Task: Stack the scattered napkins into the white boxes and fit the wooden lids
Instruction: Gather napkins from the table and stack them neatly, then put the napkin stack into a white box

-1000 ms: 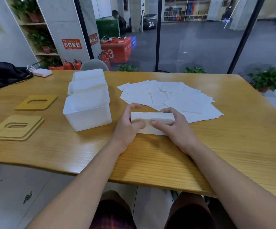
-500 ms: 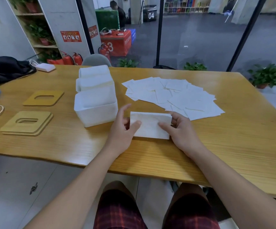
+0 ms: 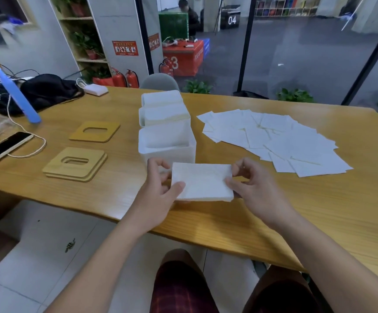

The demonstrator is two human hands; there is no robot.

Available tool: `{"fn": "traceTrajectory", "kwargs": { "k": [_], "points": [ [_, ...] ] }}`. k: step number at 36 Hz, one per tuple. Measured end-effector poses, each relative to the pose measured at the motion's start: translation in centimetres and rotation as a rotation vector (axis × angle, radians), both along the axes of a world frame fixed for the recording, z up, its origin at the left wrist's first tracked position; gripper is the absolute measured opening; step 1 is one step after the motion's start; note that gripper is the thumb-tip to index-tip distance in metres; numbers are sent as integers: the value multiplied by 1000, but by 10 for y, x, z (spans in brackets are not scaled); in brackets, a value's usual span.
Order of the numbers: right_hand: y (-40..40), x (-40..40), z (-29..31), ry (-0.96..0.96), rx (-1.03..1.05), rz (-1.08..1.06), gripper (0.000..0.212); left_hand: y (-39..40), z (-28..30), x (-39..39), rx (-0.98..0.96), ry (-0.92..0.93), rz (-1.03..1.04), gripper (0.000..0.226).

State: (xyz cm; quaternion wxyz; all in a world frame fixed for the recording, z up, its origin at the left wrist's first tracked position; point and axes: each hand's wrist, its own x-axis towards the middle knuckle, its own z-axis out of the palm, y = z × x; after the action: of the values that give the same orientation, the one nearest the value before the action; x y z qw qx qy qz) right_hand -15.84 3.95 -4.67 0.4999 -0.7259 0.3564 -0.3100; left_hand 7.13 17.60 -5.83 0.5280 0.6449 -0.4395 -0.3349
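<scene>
I hold a neat stack of white napkins (image 3: 202,184) just above the table, right in front of the nearest white box (image 3: 167,152). My left hand (image 3: 158,188) grips the stack's left edge, thumb on top. My right hand (image 3: 249,186) pinches its right edge. Three white boxes stand in a row running away from me; the middle box (image 3: 163,116) and the far box (image 3: 161,98) show napkins inside. Loose napkins (image 3: 271,136) lie spread out to the right. Wooden lids (image 3: 75,163) with oval slots lie stacked at the left, and a single lid (image 3: 94,131) lies behind them.
A phone (image 3: 5,146) on a white cable, a blue stick (image 3: 16,96), a black bag (image 3: 48,89) and a white charger (image 3: 95,89) crowd the table's left end. A grey chair (image 3: 159,81) stands behind the table. The table's front edge (image 3: 206,236) runs close below my hands.
The napkin stack has gone from standing on its edge on the table to lying flat in both hands, lifted slightly and nearer the closest box. My view has turned left.
</scene>
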Motion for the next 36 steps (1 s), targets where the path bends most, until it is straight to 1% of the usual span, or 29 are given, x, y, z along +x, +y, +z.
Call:
{"fn": "traceTrajectory", "kwargs": {
  "k": [5,7,9,12,14,16,20,23,26,28,30,33,36],
  "points": [
    [7,19,12,-21,17,6,10,10,6,24,-37,-75,-66,26],
    [9,24,19,-25,-12,46,8,12,9,33,-40,-104,-67,18],
    [10,28,26,17,-80,97,9,14,15,40,-51,-121,-52,11],
    [7,35,35,72,-140,151,18,16,27,48,-76,-140,-12,14],
    [2,42,40,66,-142,164,19,16,35,52,-80,-122,6,17],
    [-5,49,43,67,-139,153,19,14,43,58,-72,-145,15,18],
    [-26,71,58,33,-163,154,21,1,58,74,-43,-294,37,21],
    [-46,95,66,24,-203,148,25,-15,67,88,-15,-517,103,25],
    [-67,116,68,101,-291,141,23,-34,72,99,57,-683,128,27],
    [-76,127,68,190,-356,144,21,-45,71,108,94,-752,133,27],
    [-82,135,67,269,-407,159,26,-53,68,115,148,-804,142,25],
    [-88,143,64,322,-428,190,30,-62,64,122,182,-920,154,23],
    [-93,147,62,368,-412,211,29,-69,62,126,189,-976,155,20]
  ]
}}
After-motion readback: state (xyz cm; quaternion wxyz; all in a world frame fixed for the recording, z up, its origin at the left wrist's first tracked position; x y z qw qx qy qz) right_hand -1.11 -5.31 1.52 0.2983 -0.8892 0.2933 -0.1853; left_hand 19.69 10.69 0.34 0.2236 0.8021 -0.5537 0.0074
